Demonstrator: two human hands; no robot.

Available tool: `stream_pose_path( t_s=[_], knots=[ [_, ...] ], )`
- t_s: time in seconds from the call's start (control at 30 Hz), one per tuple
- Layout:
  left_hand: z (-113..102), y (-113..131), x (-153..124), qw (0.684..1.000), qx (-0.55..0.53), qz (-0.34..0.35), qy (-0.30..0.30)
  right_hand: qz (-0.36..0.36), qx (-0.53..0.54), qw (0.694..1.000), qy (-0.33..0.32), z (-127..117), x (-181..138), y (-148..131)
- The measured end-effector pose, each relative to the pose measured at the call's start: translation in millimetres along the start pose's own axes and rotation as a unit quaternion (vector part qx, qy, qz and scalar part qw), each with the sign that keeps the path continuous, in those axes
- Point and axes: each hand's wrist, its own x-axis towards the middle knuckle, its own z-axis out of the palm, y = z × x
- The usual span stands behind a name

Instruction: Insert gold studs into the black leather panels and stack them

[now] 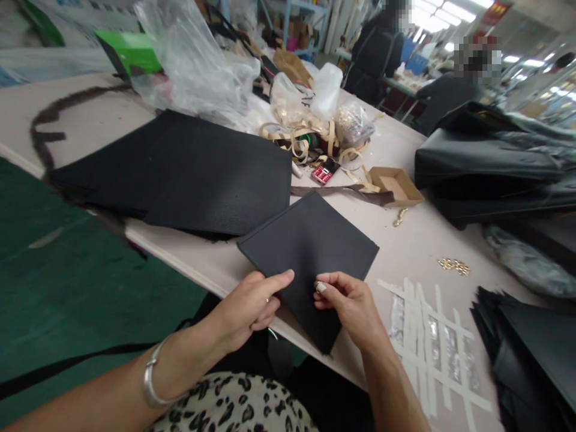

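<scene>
Black flat panel (306, 234) is at the front edge of the worktop (355, 234), tilted so that one corner points down toward the person's lap. The left hand (252, 303) grips its near left side, with the thumb flat on top and the other fingers curled. The right hand (344, 297) is over the panel's right part, with thumb and pointing finger pinched on a tiny shiny bit (317, 285). It is too small to tell what it is.

Just behind the panel, to the left, a pile of bigger black sheets (202, 174) reaches the front edge of the worktop. A brown strip (45, 120) curves around the far left end of the pile.

To the right of the panel, strips of pale tape (420, 354) are stuck down near the front edge. Past them are small gold bits (454, 266) in a little heap. More gold pieces (399, 217) lie just in front of an open cardboard tray (407, 187).

Near the right edge, black bags (486, 159) sit farther back, and a stack of black pieces (531, 342) lies closer.

Toward the back edge are tan ribbon loops (299, 147), a small red and black box (324, 172) and big clear plastic bags (193, 66).
</scene>
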Motion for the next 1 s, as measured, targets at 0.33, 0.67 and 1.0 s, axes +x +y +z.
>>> stream_pose_path(
  t_s=[0.33, 0.67, 1.0],
  knots=[
    [8.8, 14.2, 21.1, 0.999, -0.009, 0.041, -0.010, 0.047, -0.006, 0.998, -0.051, -8.2, 39.4, -16.0],
    [8.3, 23.6, 32.9, 0.997, -0.020, -0.067, -0.018, 0.066, -0.036, 0.996, -0.053, -5.8, 47.8, -15.3],
    [1.2, 19.6, 32.2, 0.996, 0.010, -0.076, -0.050, 0.069, -0.025, 0.996, -0.049, -1.7, 48.8, -17.2]
  ],
)
